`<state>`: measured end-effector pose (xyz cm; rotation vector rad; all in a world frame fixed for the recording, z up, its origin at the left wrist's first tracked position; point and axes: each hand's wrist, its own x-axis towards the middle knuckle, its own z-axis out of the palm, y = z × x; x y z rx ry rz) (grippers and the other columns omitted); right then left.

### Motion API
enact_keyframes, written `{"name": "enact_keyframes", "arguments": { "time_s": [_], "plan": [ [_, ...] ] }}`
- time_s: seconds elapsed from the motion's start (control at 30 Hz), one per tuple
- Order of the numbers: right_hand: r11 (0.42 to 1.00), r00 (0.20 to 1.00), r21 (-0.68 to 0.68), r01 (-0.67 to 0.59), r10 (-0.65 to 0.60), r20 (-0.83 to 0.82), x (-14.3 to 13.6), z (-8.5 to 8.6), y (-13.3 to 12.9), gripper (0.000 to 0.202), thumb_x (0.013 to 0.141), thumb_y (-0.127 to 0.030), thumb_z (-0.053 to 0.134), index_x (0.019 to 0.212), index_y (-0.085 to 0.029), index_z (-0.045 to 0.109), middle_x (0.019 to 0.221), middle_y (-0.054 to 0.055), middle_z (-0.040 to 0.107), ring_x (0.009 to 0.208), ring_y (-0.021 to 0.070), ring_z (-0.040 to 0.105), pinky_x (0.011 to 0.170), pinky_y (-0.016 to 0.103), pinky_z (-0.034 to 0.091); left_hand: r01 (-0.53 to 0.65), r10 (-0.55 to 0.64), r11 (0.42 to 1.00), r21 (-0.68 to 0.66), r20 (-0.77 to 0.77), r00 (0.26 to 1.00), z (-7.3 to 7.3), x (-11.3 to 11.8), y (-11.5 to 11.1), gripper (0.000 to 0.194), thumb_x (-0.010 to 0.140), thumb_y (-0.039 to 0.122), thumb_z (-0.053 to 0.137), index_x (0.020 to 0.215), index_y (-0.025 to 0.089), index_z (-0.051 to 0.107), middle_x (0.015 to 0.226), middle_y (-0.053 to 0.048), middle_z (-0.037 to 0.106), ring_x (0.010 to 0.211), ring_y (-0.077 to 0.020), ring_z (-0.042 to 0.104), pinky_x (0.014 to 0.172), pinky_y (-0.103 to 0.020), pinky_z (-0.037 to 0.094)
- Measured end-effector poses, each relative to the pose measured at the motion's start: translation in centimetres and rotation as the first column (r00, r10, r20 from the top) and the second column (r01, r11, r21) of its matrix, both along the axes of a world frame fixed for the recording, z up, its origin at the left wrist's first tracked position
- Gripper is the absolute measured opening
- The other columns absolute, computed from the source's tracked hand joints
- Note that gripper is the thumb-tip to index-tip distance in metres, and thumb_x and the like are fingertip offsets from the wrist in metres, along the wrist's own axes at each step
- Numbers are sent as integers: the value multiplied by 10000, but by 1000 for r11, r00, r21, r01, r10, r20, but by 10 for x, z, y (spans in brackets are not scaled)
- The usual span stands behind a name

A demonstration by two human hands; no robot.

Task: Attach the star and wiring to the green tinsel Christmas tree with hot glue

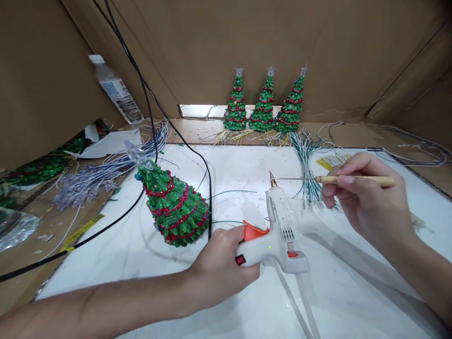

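My left hand [224,261] is wrapped round the handle of a white hot glue gun [282,226] with an orange trigger. A small green light glows on its side, and clear glue sticks [300,301] trail from its rear. Between the fingers of my right hand [370,197] is a thin metal needle tool with a wooden handle [367,181]. Its tip lies at the gun's metal nozzle [273,179]; whether they touch I cannot tell. Left of the gun, a green decorated Christmas tree figure [176,207] with a clear star leans over on the white surface.
Three similar tree figures [261,108] stand at the back against cardboard. Bundles of green-white wires [306,160] and clear-ended wires [92,181] lie around. Black cables [141,80] cross the left side. A plastic bottle [116,89] leans at the back left.
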<state>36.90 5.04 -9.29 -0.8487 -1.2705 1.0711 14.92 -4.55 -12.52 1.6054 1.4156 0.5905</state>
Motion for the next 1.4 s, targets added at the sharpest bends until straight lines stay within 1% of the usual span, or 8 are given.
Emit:
{"name": "enact_keyframes", "arguments": {
  "time_s": [0.37, 0.53, 0.63, 0.73, 0.97, 1.17, 1.3, 1.4],
  "plan": [
    [994, 995, 108, 36, -46, 87, 4, -1, 1, 111, 693, -130, 663, 673, -206, 585, 547, -14, 600, 474, 146, 558, 353, 257, 428, 16, -16, 1000, 1, -1, 1000, -1, -1, 1, 201, 654, 137, 541, 814, 167, 658, 660, 42, 553, 576, -87, 436, 499, -195, 314],
    [994, 999, 102, 39, -42, 27, 2, 1, 0, 107, 681, -111, 647, 672, -205, 597, 544, -12, 593, 483, 140, 558, 347, 243, 429, 3, -3, 1000, 5, 1, 1000, -2, -1, -1, 125, 661, 138, 546, 754, 163, 627, 629, 57, 512, 558, -73, 414, 488, -184, 302],
    [995, 1000, 97, 29, -29, 4, 1, 3, -1, 102, 684, -107, 638, 666, -201, 603, 533, -9, 580, 485, 138, 554, 346, 239, 425, 5, -5, 1000, -2, 0, 1000, -3, -1, -1, 138, 662, 140, 551, 771, 168, 630, 638, 61, 527, 562, -73, 424, 489, -183, 308],
    [996, 999, 75, 47, -46, -12, 0, 3, 0, 108, 667, -93, 629, 650, -196, 602, 549, -10, 575, 478, 134, 548, 336, 240, 416, 4, -4, 1000, -2, 4, 1000, -3, -1, -1, 151, 662, 137, 551, 781, 169, 638, 645, 59, 540, 565, -74, 433, 492, -184, 312],
    [997, 999, 64, 46, -45, -12, 0, 4, -1, 105, 651, -100, 634, 633, -199, 602, 529, -14, 560, 466, 133, 539, 328, 235, 407, -4, 4, 1000, -17, 7, 1000, -3, -1, 1, 171, 666, 148, 562, 807, 182, 654, 650, 60, 547, 569, -78, 435, 493, -186, 325],
    [999, 1000, 48, 23, -23, 16, 0, 4, -2, 107, 679, -103, 628, 659, -206, 608, 526, -3, 579, 487, 136, 543, 348, 239, 414, -3, 3, 1000, 1, 5, 1000, -3, 0, -1, 156, 662, 140, 555, 782, 173, 648, 641, 57, 543, 561, -76, 432, 492, -185, 322],
    [999, 1000, 30, 27, -28, 15, 1, 4, -2, 111, 683, -102, 623, 650, -205, 600, 533, -1, 578, 490, 134, 546, 347, 239, 413, -7, 7, 1000, 2, 4, 1000, -3, -1, -2, 171, 659, 140, 553, 795, 179, 649, 655, 55, 565, 565, -82, 451, 501, -192, 339],
    [999, 999, 23, 34, -34, 10, 1, 4, -2, 111, 684, -101, 624, 653, -205, 600, 550, -2, 578, 491, 128, 550, 342, 235, 409, -8, 8, 1000, 8, 5, 1000, -3, -1, -2, 156, 654, 135, 556, 777, 180, 642, 641, 63, 551, 556, -76, 440, 492, -188, 329]
  ]
}}
